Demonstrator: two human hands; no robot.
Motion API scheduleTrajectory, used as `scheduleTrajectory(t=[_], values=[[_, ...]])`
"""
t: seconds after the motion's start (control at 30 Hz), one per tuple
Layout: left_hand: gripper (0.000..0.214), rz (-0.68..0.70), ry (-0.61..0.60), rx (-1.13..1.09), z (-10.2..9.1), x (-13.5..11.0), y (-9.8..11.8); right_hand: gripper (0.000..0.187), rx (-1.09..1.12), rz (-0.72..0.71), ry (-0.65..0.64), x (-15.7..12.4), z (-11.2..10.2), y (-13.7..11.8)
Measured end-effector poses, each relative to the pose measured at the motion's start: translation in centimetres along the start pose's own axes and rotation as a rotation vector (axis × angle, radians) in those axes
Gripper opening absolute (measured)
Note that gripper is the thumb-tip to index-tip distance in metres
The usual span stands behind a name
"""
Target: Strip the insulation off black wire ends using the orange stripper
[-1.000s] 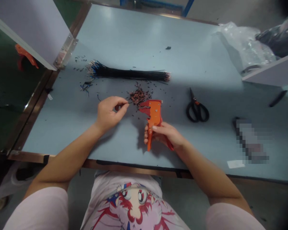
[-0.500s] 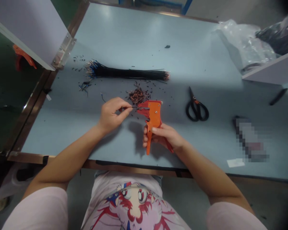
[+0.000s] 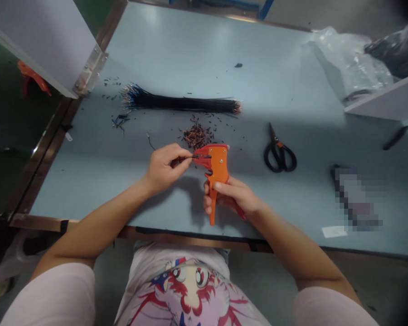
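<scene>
The left hand (image 3: 166,167) is pinching a wire (image 3: 193,156); the right hand (image 3: 234,192) is gripping a stripper (image 3: 220,160), handles (image 3: 212,213) apart. Crooked feeding could be risking a nicked wire.

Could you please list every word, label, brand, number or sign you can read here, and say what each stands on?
No text can be read.
White slip on the table: no legible writing.
Small white tag near the table's left edge: too small to tell.
Pixelated object: unreadable.
Orange tool in the right hand: no legible marking.
Shirt: printed picture, no readable words.
</scene>
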State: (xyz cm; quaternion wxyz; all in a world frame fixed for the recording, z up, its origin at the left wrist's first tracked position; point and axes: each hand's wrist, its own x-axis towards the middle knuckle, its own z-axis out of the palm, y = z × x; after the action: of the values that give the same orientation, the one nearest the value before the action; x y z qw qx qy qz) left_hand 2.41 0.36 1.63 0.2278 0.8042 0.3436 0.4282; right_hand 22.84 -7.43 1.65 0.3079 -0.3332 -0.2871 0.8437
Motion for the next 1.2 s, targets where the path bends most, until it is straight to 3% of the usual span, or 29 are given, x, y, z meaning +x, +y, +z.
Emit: scheduleTrajectory(t=[0.37,0.9,0.97,1.1,1.2], values=[[0.008,-0.010,-0.011,0.020,-0.1,0.1,0.0,0.028,-0.007,0.020,0.074,-0.1,0.5,-0.1],[0.010,0.019,0.025,0.121,-0.4,0.1,0.8,0.035,-0.057,-0.077,0.137,0.0,1.0,-0.1],[0.010,-0.006,0.047,0.141,-0.8,0.3,0.5,0.036,-0.028,-0.112,0.196,-0.2,0.5,-0.9],[0.008,-0.136,0.202,0.106,-2.1,0.9,-0.8,0.036,0.066,-0.263,0.418,-0.9,-0.8,-3.4],[0.004,-0.191,0.218,0.026,-2.3,1.1,-1.4,0.034,0.057,-0.222,0.410,-1.0,-1.3,-3.8]])
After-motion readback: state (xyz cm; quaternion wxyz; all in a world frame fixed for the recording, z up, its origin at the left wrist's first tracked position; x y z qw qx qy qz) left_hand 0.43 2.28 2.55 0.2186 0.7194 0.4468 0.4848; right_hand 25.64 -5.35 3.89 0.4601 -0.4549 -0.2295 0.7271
